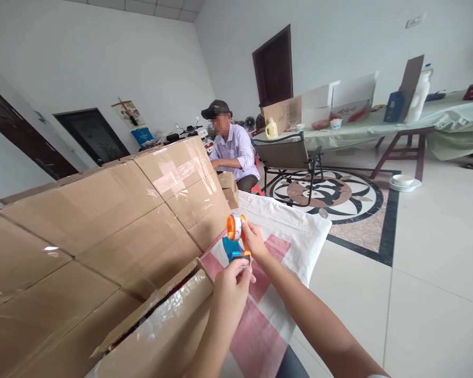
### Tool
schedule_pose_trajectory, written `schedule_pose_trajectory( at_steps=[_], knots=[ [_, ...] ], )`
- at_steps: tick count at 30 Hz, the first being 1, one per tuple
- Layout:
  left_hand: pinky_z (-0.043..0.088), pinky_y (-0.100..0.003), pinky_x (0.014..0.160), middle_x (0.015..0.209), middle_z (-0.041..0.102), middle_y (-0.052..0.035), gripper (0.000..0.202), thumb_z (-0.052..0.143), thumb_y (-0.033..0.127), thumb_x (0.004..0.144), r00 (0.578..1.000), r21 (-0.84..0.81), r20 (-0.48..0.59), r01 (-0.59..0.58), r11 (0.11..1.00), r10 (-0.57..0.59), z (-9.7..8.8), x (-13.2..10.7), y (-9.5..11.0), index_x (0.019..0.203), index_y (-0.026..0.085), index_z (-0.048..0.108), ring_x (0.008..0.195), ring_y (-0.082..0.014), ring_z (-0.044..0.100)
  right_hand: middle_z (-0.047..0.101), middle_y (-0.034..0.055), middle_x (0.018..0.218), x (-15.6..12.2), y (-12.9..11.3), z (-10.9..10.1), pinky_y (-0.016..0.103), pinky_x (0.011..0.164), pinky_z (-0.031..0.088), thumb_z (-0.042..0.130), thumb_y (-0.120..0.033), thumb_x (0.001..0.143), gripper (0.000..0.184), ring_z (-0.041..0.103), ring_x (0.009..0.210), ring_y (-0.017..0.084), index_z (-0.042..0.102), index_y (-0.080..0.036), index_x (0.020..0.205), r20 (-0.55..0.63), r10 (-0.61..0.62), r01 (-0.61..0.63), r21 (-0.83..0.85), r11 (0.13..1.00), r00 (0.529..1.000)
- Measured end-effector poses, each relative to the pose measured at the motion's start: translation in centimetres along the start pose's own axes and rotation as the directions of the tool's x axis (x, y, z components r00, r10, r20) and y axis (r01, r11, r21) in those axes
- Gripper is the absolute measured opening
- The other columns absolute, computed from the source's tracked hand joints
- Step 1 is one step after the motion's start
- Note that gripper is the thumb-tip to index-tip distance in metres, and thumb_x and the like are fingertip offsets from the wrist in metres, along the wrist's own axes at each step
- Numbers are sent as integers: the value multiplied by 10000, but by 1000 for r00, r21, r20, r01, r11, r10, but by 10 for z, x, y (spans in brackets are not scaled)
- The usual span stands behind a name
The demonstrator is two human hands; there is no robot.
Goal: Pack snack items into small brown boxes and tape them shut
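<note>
An orange and blue tape dispenser (234,231) with a roll on it is held up in front of me, over the cloth. My right hand (254,239) grips it by its orange side near the roll. At the dispenser's lower, blue end, the fingers of my left hand (235,278) are pinched together; the tape's loose end cannot be made out there. Just left of my left hand lies a cardboard box (169,315) with a narrow gap along its top edge and shiny tape on its side.
Stacked, taped cartons (114,226) form a wall on the left. A white cloth with pink bands (299,220) lies underneath. Beyond sits a person in a cap (232,147) beside a small box (228,189). A folding chair (284,155) and long covered table (358,126) stand behind.
</note>
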State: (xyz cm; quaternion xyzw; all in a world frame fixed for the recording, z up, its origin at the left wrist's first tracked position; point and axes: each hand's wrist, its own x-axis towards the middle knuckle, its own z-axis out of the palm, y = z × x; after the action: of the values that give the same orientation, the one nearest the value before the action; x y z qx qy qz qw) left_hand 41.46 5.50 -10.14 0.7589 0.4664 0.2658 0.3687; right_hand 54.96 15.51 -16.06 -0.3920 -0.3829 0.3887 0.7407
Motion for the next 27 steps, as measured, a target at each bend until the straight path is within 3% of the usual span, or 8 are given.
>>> schedule_pose_trajectory(
  at_steps=[3,6,8,14,19,27],
  knots=[
    [539,-363,771,812,777,-67,325,530,381,898,999,-28,-47,20,999,-21,9,0,-3,1115,174,656,805,-247,743,596,21,595,6,3,-2,293,564,444,586,-863,730,672,532,547,149,582,-194,669,68,89,-94,71,993,994],
    [519,-353,714,769,754,-22,480,537,345,888,990,-47,-142,11,999,-18,15,-3,-2,1334,173,490,684,-221,713,583,13,546,9,4,-4,294,534,448,660,-844,682,656,517,501,142,572,-195,638,115,145,-157,101,982,983],
    [507,-339,695,754,732,2,509,537,332,885,987,-89,-158,23,996,-37,18,-4,-2,1358,189,414,661,-209,698,586,9,540,10,4,-6,295,528,450,690,-834,656,652,515,489,138,579,-191,641,134,167,-183,112,977,977],
    [482,-317,682,683,668,27,445,577,345,853,975,-282,-203,31,959,-92,28,-6,-18,1241,206,411,647,-192,657,611,12,563,8,2,-4,270,529,422,728,-809,633,654,525,505,123,604,-167,654,142,193,-211,120,970,971],
    [451,-284,648,656,640,40,244,582,363,840,974,-338,-205,23,941,-98,37,-6,-35,906,257,372,617,-174,626,602,13,549,1,-9,0,265,511,408,742,-802,602,654,524,493,122,594,-166,638,130,222,-235,94,967,966],
    [376,-260,624,640,559,56,241,510,331,890,964,-295,-258,-13,956,-66,50,-5,-47,814,264,291,618,-164,557,492,-26,501,1,-8,-2,253,479,387,679,-556,849,451,464,480,111,525,-190,634,8,353,-353,-24,935,936]
  ],
)
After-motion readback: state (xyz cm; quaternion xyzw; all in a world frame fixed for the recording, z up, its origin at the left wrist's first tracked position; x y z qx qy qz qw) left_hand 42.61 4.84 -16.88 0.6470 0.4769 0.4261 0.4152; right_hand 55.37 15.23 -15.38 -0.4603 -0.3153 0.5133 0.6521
